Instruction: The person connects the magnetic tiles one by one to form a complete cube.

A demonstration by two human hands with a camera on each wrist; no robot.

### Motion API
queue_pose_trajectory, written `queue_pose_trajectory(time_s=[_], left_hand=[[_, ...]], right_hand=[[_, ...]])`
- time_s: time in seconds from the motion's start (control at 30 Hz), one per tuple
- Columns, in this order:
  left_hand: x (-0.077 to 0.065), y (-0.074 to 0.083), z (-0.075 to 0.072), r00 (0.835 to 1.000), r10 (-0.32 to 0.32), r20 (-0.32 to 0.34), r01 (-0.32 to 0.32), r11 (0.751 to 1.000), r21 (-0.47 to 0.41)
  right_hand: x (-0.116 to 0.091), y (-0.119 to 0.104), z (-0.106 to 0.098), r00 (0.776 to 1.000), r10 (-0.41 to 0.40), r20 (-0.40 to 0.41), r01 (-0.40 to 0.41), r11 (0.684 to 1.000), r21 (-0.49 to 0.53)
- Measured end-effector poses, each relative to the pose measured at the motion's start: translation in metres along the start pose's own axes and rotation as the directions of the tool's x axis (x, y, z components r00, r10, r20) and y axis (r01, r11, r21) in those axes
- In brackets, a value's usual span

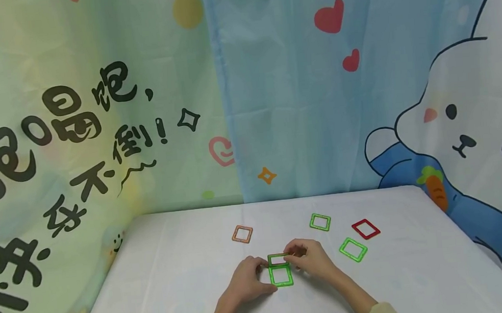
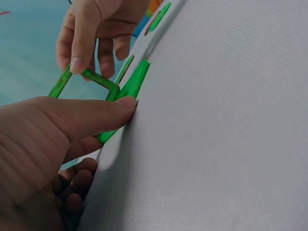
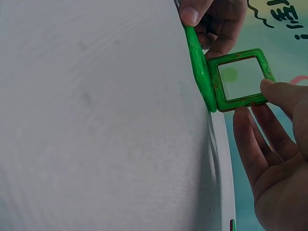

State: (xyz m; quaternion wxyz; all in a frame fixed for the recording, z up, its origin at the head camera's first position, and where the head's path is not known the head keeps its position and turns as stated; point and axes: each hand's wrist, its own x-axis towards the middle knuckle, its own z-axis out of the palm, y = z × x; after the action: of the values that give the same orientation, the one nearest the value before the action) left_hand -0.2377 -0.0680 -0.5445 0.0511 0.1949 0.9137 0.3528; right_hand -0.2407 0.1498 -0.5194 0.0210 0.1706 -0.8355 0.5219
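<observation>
Two green square frames, like magnetic building tiles, meet along one edge in front of me. One frame (image 1: 282, 285) lies flat on the white table, and my left hand (image 1: 246, 280) grips its left side, the thumb at the near corner. The other frame (image 3: 240, 102) stands up from the flat one's far edge. My right hand (image 1: 313, 258) pinches this upright frame by its right side between thumb and fingers. In the left wrist view the left thumb (image 2: 103, 110) covers part of both frames.
Beyond the hands lie an orange square frame (image 1: 240, 241) to the left and a green one (image 1: 311, 220) farther right. A red frame (image 1: 373, 235) and another green frame (image 1: 349, 256) lie to the right. A printed curtain (image 1: 291, 99) hangs behind the table (image 1: 176, 270).
</observation>
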Motion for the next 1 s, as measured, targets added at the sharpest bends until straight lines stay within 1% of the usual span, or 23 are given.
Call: queue_pose_trajectory(time_s=[0.2, 0.4, 0.67, 1.0], left_hand=[[-0.0007, 0.0008, -0.0008, 1.000, -0.005, -0.004, 0.005, 1.000, 0.005], [-0.0014, 0.0015, -0.0009, 1.000, -0.009, 0.004, 0.009, 1.000, 0.012], [-0.0015, 0.0030, -0.0010, 1.000, -0.009, -0.003, 0.010, 1.000, 0.007], [-0.0019, 0.0039, -0.0009, 1.000, -0.001, 0.010, 0.000, 0.998, 0.062]], right_hand=[[0.0009, -0.0016, 0.0024, 1.000, 0.015, -0.009, -0.015, 1.000, -0.004], [0.0005, -0.0047, 0.0033, 0.998, 0.061, -0.018, -0.061, 0.998, -0.013], [-0.0009, -0.0071, 0.0039, 0.997, 0.073, -0.023, -0.073, 0.997, 0.013], [-0.0021, -0.0063, 0.0049, 0.994, 0.106, -0.016, -0.107, 0.994, -0.010]])
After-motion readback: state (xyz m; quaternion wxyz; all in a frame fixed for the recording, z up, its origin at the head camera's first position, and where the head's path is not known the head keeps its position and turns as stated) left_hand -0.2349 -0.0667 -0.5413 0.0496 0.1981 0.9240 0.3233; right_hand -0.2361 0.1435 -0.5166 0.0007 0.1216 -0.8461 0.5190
